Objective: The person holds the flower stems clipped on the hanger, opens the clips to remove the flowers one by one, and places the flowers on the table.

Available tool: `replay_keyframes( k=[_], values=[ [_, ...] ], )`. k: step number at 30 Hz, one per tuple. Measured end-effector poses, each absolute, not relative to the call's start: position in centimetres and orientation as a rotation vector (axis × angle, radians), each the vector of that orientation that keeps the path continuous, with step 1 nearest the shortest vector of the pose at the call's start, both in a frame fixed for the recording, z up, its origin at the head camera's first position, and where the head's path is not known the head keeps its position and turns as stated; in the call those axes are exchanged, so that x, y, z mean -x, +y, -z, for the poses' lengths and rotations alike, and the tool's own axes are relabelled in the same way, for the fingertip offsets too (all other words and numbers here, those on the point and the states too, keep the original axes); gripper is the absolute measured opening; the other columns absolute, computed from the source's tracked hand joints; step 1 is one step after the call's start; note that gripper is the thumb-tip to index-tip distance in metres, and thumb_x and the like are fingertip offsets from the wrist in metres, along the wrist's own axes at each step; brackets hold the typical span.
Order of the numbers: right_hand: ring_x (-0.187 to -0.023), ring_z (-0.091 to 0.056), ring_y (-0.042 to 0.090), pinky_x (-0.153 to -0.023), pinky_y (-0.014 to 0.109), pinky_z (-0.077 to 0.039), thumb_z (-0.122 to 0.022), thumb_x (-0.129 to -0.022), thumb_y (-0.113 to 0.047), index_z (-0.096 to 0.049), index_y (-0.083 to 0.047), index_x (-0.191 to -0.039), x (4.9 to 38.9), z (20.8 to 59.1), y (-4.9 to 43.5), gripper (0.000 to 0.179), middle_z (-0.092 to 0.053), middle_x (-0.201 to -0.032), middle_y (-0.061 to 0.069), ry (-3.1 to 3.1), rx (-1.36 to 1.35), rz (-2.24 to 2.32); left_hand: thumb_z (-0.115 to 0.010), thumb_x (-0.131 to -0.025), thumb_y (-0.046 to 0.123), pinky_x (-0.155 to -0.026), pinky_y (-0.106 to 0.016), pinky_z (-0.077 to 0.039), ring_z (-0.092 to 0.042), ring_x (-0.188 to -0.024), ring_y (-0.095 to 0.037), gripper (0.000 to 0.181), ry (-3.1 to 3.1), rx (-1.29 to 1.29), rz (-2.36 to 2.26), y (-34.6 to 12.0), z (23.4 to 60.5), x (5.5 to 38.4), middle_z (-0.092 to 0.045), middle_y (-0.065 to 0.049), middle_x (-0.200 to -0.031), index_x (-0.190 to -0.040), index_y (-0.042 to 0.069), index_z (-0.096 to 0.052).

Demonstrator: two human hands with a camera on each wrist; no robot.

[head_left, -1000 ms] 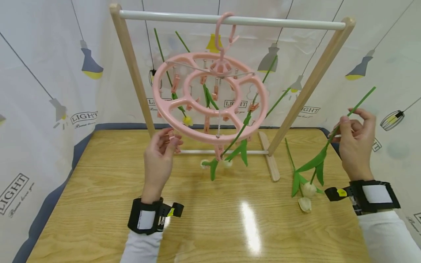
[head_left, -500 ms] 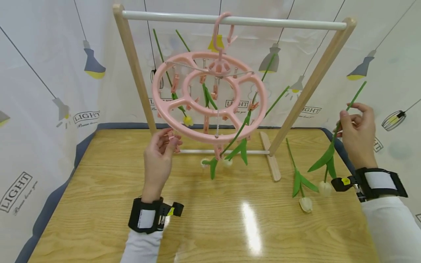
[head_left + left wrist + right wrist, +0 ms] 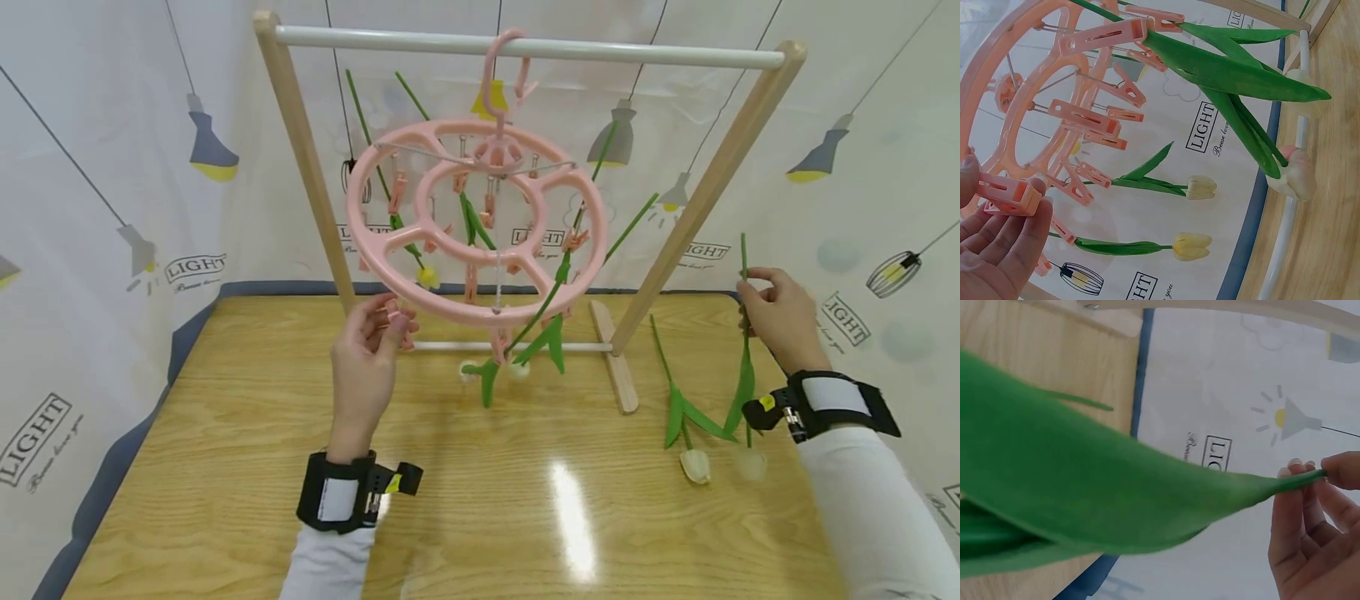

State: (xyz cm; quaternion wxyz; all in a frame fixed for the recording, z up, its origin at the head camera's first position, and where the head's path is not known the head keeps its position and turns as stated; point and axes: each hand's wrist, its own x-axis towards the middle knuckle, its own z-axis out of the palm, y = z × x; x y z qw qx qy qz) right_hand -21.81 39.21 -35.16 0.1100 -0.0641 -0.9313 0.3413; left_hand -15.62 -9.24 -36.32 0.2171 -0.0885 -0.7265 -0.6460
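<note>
While my left hand point(image 3: 363, 367) pinches a pink clothespin point(image 3: 1010, 195) between thumb and fingers at the near left edge of the round hanger point(image 3: 429, 227), my right hand point(image 3: 783, 321) grips a pale tulip point(image 3: 742, 387) by its upper stem, fingers curled in; this tulip points bloom down, to the right of the rack, low over the tabletop point(image 3: 262, 467); I cannot tell whether the clothespin's mouth is parted. Caution: uneven pressure on the clothespin could let it spring shut early, and the stem would then miss its bite; a loose pinch on so slim a stem could let the tulip turn or drop; its leaf, close to the loose tulip point(image 3: 695, 467), could drag that one along; a hard pull on the clothespin could tip the hanger on the white rail point(image 3: 637, 52) and jostle the clipped tulips point(image 3: 1235, 78).
</note>
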Motion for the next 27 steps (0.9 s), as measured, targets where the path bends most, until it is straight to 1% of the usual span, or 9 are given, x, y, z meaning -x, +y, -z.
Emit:
replay_keyframes(
  k=[3, 6, 9, 13, 17, 20, 22, 25, 27],
  values=[
    [-0.052, -0.057, 0.005, -0.047, 0.023, -0.053, -0.038, -0.101, -0.04, -0.039, 0.003, -0.144, 22.2, 35.8, 39.3, 0.061, -0.053, -0.069, -0.008, -2.783, 0.196, -1.018, -0.058, -0.095, 0.009, -0.066, -0.009, -0.053, -0.066, -0.084, -0.021, 0.034, -2.014, 0.237, 1.791, -9.2, 36.3, 15.6, -0.069, -0.028, -0.105, -0.125, -0.008, -0.054],
    [-0.054, -0.056, 0.006, -0.049, 0.025, -0.054, -0.035, -0.102, -0.033, -0.034, 0.007, -0.145, 22.3, 36.3, 39.2, 0.058, -0.054, -0.075, -0.001, -2.836, 0.179, -1.059, -0.058, -0.096, 0.009, -0.066, -0.009, -0.053, -0.066, -0.085, -0.026, 0.034, -2.014, 0.234, 1.791, -9.3, 36.3, 15.6, -0.069, -0.028, -0.105, -0.125, -0.008, -0.054],
    [-0.06, -0.055, 0.008, -0.054, 0.026, -0.054, -0.03, -0.102, -0.024, -0.022, 0.01, -0.148, 22.4, 36.7, 39.1, 0.058, -0.054, -0.091, 0.012, -2.919, 0.151, -1.1, -0.058, -0.096, 0.009, -0.065, -0.009, -0.054, -0.066, -0.084, -0.028, 0.034, -2.012, 0.239, 1.789, -9.3, 36.3, 15.6, -0.069, -0.028, -0.105, -0.124, -0.008, -0.054],
    [-0.07, -0.055, 0.01, -0.062, 0.028, -0.052, -0.031, -0.1, -0.014, -0.006, 0.012, -0.15, 22.5, 36.8, 39.2, 0.062, -0.047, -0.116, 0.035, -3.056, 0.078, -1.133, -0.058, -0.096, 0.009, -0.065, -0.009, -0.054, -0.066, -0.082, -0.015, 0.034, -2.009, 0.247, 1.789, -9.3, 36.4, 15.6, -0.069, -0.029, -0.105, -0.125, -0.009, -0.054],
    [-0.091, -0.055, 0.03, -0.072, 0.037, -0.05, -0.035, -0.094, -0.003, 0.0, 0.012, -0.149, 22.7, 37.2, 39.2, 0.067, -0.035, -0.131, 0.045, -3.121, 0.044, -1.172, -0.057, -0.096, 0.008, -0.065, -0.01, -0.053, -0.065, -0.08, -0.009, 0.034, -1.997, 0.264, 1.798, -9.3, 36.5, 15.7, -0.068, -0.03, -0.105, -0.125, -0.009, -0.054],
    [-0.109, -0.046, 0.049, -0.082, 0.054, -0.048, -0.036, -0.091, 0.001, -0.006, 0.015, -0.148, 22.8, 38.0, 39.2, 0.066, -0.034, -0.133, 0.045, -3.114, 0.051, -1.145, -0.057, -0.096, 0.007, -0.065, -0.01, -0.053, -0.066, -0.081, -0.015, 0.034, -1.992, 0.273, 1.801, -9.3, 36.6, 15.7, -0.068, -0.03, -0.104, -0.126, -0.009, -0.053],
    [-0.115, -0.041, 0.055, -0.088, 0.062, -0.044, -0.037, -0.093, 0.001, -0.013, 0.018, -0.146, 22.9, 38.7, 39.2, 0.061, -0.036, -0.131, 0.045, -3.101, 0.063, -1.097, -0.057, -0.096, 0.007, -0.065, -0.01, -0.053, -0.066, -0.082, -0.021, 0.034, -1.992, 0.274, 1.8, -9.2, 36.6, 15.7, -0.068, -0.03, -0.104, -0.126, -0.009, -0.053],
    [-0.11, -0.047, 0.053, -0.086, 0.062, -0.046, -0.039, -0.096, -0.003, -0.027, 0.02, -0.141, 23.0, 39.8, 39.0, 0.052, -0.043, -0.125, 0.043, -3.086, 0.077, -0.998, -0.057, -0.096, 0.008, -0.066, -0.01, -0.053, -0.066, -0.082, -0.024, 0.034, -2.0, 0.267, 1.793, -9.2, 36.6, 15.6, -0.068, -0.029, -0.104, -0.126, -0.009, -0.053],
    [-0.101, -0.053, 0.049, -0.077, 0.054, -0.049, -0.038, -0.098, -0.006, -0.032, 0.02, -0.139, 23.1, 40.3, 38.9, 0.049, -0.047, -0.12, 0.041, -3.077, 0.08, -0.966, -0.057, -0.096, 0.008, -0.066, -0.01, -0.053, -0.066, -0.082, -0.022, 0.034, -2.006, 0.261, 1.789, -9.2, 36.6, 15.6, -0.069, -0.029, -0.104, -0.126, -0.008, -0.053]
  ],
)
